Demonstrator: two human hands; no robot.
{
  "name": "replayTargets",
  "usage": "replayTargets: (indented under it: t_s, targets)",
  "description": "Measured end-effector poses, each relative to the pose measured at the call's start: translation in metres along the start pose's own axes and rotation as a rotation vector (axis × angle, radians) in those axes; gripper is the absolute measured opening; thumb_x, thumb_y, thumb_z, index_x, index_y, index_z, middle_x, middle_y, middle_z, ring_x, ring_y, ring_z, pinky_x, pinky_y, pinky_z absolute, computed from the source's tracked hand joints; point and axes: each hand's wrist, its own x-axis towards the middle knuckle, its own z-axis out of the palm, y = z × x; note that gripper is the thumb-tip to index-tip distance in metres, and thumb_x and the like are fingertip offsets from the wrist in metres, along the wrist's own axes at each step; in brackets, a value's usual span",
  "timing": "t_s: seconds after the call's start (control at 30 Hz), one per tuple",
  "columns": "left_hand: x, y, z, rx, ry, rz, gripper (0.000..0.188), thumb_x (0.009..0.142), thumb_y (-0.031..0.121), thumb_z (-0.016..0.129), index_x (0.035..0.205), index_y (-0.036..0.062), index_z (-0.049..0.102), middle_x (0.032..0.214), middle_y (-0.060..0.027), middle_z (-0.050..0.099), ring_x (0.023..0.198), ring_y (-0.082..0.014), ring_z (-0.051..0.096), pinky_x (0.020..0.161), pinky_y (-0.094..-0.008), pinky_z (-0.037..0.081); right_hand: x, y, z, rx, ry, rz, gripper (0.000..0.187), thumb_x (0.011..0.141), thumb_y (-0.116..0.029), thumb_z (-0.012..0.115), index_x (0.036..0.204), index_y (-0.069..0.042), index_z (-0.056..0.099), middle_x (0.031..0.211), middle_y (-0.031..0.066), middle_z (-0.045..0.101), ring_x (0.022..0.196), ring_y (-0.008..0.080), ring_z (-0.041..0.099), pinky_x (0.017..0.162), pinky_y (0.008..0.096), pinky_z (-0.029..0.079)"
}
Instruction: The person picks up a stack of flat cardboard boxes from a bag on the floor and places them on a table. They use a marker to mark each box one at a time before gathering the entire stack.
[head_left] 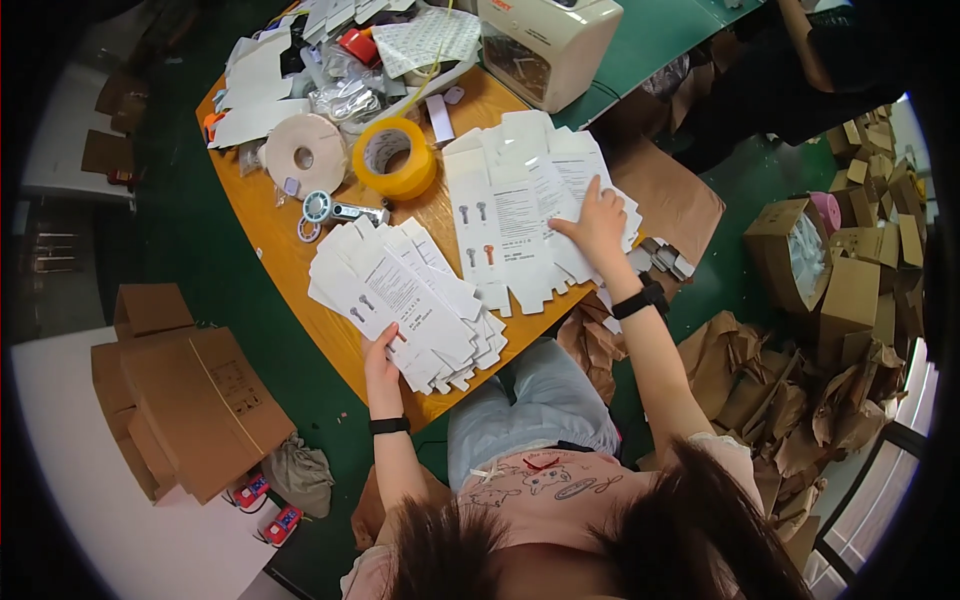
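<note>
Two piles of flattened white cartons with printed text and small product pictures lie on the wooden table. At the near left edge of the left pile [425,310], my left hand [380,352] grips a flattened carton, thumb on top and the other fingers mostly hidden. The left pile's sheets are fanned unevenly. On the right pile [515,205], my right hand [601,228] lies with fingers spread and thumb stretched out to the left, pressing on the top sheets. Those sheets overlap at a slant toward the right.
Beyond the piles are a yellow tape roll [396,158], a white label roll [305,157] and a tape dispenser [345,212]. A beige machine [550,45] stands at the far edge. Cardboard boxes [190,405] sit left; brown paper [735,370] and more boxes lie right. Another person works at far right.
</note>
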Motion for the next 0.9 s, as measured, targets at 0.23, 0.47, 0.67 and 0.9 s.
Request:
replayTargets:
  t_s: [0.23, 0.47, 0.67, 0.9]
  targets:
    - [0.002, -0.004, -0.002, -0.055, 0.000, -0.053, 0.047, 0.075, -0.002, 0.055, 0.120, -0.0005, 0.040, 0.115, -0.0125, 0.050, 0.104, -0.0258, 0.049, 0.089, -0.0372, 0.041, 0.010, -0.011, 0.003, 0.026, 0.000, 0.048, 0.083, 0.053, -0.034, 0.078, 0.115, 0.005, 0.039, 0.098, 0.0200, 0.049, 0.090, 0.0337, 0.047, 0.075, 0.0384, 0.041]
    - [0.009, -0.008, -0.009, -0.142, -0.023, -0.068, 0.050, 0.074, -0.005, 0.055, 0.121, -0.0002, 0.038, 0.114, -0.0144, 0.051, 0.103, -0.0271, 0.050, 0.087, -0.0368, 0.043, 0.030, 0.040, 0.013, 0.798, -0.254, 0.094, 0.053, 0.055, -0.018, 0.076, 0.094, 0.005, 0.048, 0.086, 0.0214, 0.058, 0.080, 0.0312, 0.058, 0.070, 0.0334, 0.046]
    - [0.007, -0.005, -0.019, -0.162, -0.082, -0.061, 0.047, 0.075, -0.001, 0.056, 0.119, -0.0014, 0.040, 0.114, -0.0136, 0.051, 0.103, -0.0268, 0.050, 0.088, -0.0378, 0.043, 0.015, 0.060, -0.063, 1.204, -0.089, 0.245, 0.035, 0.065, 0.004, 0.063, 0.097, 0.006, 0.051, 0.090, 0.0114, 0.061, 0.077, 0.0170, 0.059, 0.069, 0.0261, 0.048]
    - [-0.020, 0.013, -0.038, -0.082, -0.065, 0.027, 0.049, 0.072, -0.005, 0.056, 0.119, -0.0016, 0.040, 0.111, -0.0137, 0.053, 0.100, -0.0266, 0.052, 0.085, -0.0364, 0.044, -0.009, 0.093, -0.120, 1.365, 0.261, 0.225, 0.038, 0.069, 0.004, 0.061, 0.105, 0.004, 0.047, 0.098, 0.0122, 0.058, 0.086, 0.0182, 0.058, 0.078, 0.0283, 0.047]
